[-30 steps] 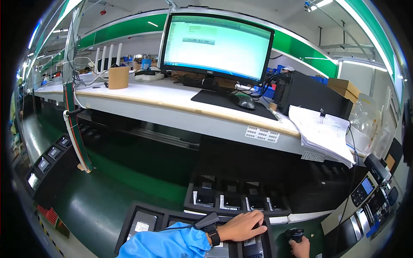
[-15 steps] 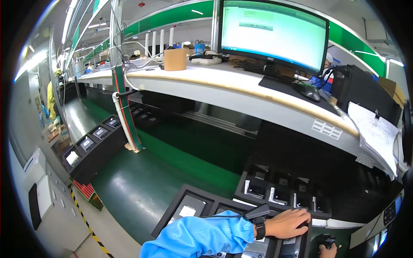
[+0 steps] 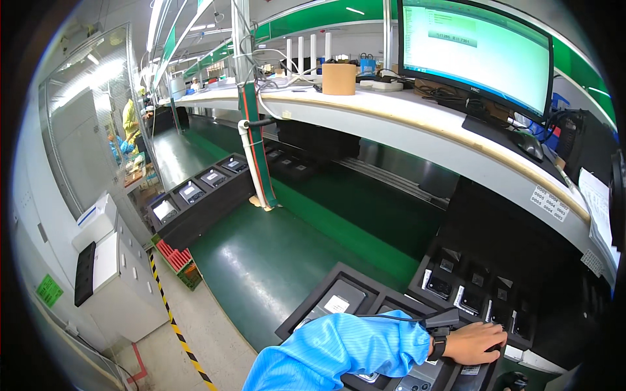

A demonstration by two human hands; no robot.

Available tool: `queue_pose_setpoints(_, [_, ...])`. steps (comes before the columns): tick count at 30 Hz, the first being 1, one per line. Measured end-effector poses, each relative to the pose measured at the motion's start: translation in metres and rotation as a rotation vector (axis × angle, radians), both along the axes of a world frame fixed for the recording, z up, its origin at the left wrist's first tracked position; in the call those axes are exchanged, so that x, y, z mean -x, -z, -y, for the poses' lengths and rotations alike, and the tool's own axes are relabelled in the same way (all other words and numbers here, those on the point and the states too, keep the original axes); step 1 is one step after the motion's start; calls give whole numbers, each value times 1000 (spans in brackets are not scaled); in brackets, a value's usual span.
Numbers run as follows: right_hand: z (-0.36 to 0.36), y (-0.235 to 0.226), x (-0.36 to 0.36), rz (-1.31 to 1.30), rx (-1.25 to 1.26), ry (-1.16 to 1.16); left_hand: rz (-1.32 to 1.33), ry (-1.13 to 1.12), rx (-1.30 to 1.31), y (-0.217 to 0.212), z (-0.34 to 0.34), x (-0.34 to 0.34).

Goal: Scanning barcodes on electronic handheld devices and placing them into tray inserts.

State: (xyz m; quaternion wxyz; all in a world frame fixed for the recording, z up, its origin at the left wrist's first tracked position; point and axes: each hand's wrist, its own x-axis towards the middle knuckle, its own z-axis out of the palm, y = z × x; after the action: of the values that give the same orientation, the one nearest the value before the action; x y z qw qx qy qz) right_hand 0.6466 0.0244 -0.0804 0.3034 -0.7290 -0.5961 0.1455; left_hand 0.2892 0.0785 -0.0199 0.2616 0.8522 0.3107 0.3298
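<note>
My left hand (image 3: 475, 343), in a blue striped sleeve with a black watch (image 3: 439, 346), reaches across a black tray (image 3: 342, 269). Its fingers bend together over the tray's right edge. Several flat grey phone-like devices lie in the tray's compartments, one with a white label (image 3: 336, 304); my forearm covers part of them. A black cabled piece (image 3: 443, 318) sits by the cuff. At the lower edge shows the top of a black handheld scanner (image 3: 515, 380), held in my right hand, which the frame cuts off almost wholly.
Beyond it stands another black tray (image 3: 417, 281) of dark devices. A workbench (image 3: 404, 140) carries a monitor (image 3: 476, 52), tape roll (image 3: 338, 79) and mouse (image 3: 527, 144). A post (image 3: 256, 150), a long tray row (image 3: 189, 215) and a white cabinet (image 3: 124, 280) stand left.
The view has swung left, so the surroundings appear farther right. My left hand's fingers are now closer together and more bent at the tray's edge. My right hand has dropped almost out of frame.
</note>
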Motion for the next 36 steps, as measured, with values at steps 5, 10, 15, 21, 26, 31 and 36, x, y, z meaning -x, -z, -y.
queue_pose_setpoints(5, [0, 4, -5, 21, 41, -1, -3, -25, -15, 4, -1, -1])
queue_pose_setpoints(10, [-1, 2, -2, 80, -75, -55, 29, -21, 1, 1, 1, 0])
queue_pose_setpoints(15, [1, -9, 3, 68, 57, 11, 41, -41, -41, 4, 0, -3])
queue_pose_setpoints(21, [7, -18, 16, 91, 69, 45, 37, -27, -38, 9, -3, -5])
queue_pose_setpoints(26, [17, -33, 29, 113, -101, -21, 23, -26, 0, 0, 1, -1])
queue_pose_setpoints(31, [17, -26, 40, 111, -266, -31, 33, -1, 0, -5, 0, 4])
queue_pose_setpoints(36, [2, -37, -14, -406, -585, 291, -33, 68, -90, -10, -5, 12])
